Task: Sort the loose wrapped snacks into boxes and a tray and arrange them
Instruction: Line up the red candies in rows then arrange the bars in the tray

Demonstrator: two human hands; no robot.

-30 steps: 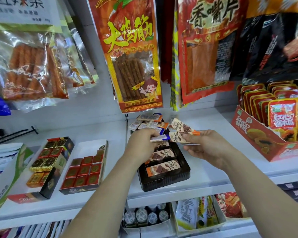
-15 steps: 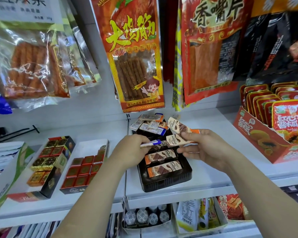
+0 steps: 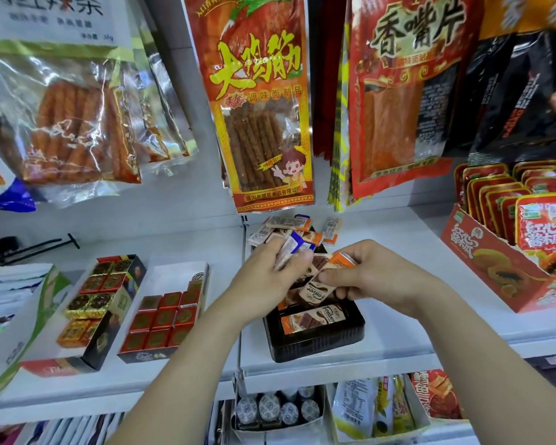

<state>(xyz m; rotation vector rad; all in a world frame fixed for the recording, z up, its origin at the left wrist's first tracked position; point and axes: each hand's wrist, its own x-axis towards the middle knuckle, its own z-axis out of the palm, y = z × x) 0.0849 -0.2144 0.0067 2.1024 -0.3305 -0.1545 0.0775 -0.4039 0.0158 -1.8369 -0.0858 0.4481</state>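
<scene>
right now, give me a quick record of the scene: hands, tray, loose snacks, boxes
left hand: grips a blue-tipped snack
right hand: pinches an orange-tipped bar above the tray
black tray: a flat bar lies inside, near the front
loose pile: behind the tray
red-squares box: left of the tray
mixed box: gold and red squares, further left

Brightly lit white shelf (image 3: pixel 398 252) beneath snack bags (image 3: pixel 264 107) hanging on a white back panel (image 3: pixel 180 203).
</scene>
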